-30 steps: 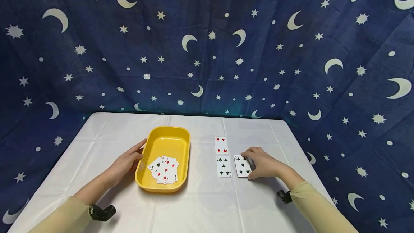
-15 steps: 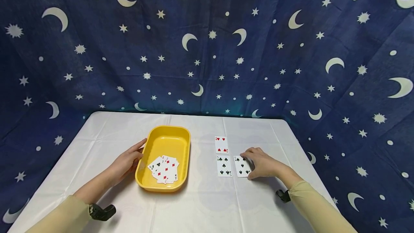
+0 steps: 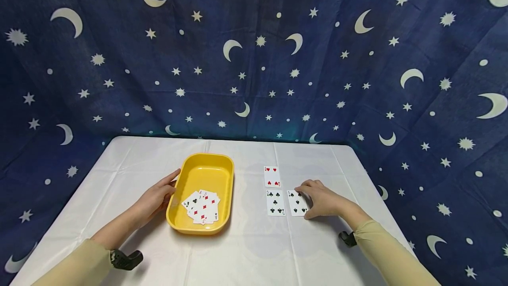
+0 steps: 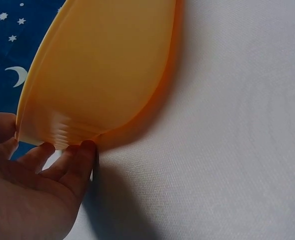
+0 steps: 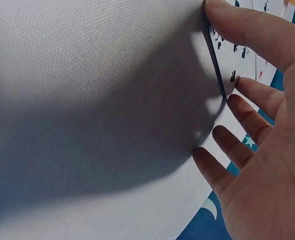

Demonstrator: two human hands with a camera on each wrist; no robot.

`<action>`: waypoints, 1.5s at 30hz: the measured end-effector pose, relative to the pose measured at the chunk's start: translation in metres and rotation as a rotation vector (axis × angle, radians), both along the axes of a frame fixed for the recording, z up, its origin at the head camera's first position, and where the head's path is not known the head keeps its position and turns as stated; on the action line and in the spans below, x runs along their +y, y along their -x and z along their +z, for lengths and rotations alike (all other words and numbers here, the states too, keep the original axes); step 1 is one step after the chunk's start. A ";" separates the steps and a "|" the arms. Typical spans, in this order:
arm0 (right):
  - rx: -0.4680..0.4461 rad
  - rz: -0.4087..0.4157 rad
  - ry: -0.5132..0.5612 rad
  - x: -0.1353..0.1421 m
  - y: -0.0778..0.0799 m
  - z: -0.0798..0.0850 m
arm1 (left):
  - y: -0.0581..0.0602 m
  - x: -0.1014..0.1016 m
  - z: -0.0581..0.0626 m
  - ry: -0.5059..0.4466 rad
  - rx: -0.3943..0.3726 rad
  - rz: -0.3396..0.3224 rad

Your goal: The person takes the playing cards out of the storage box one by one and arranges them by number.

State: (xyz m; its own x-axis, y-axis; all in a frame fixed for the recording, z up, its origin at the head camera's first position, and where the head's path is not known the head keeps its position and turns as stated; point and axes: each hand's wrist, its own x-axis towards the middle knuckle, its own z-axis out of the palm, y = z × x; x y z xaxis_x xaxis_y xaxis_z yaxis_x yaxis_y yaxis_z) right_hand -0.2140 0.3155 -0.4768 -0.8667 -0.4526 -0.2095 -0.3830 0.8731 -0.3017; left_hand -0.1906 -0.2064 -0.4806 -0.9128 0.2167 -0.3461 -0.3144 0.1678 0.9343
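A yellow plastic tray stands left of the middle of the table. At its left side, my left hand holds it, with fingertips against the outer wall and rim; the left wrist view shows them on the tray's corner. On the right, my right hand grips a five of spades by its edges, thumb at the near end and a finger at the far end. This card lies flat or nearly so. Just left of it lies a five of clubs, and behind that a hearts card.
Inside the tray, several overlapping cards lie face up, a five of diamonds among them. A white cloth covers the table. Behind it hangs a dark blue curtain with moons and stars. Dark devices sit at both wrists.
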 end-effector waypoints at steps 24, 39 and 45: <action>-0.057 -0.004 0.031 0.001 -0.001 0.008 | 0.001 0.000 0.000 0.006 0.004 -0.002; 0.092 0.003 0.092 -0.018 0.008 0.034 | -0.001 -0.001 -0.001 0.016 0.004 0.008; 0.213 0.012 0.117 -0.047 0.010 0.043 | 0.000 0.000 0.000 0.031 0.009 0.007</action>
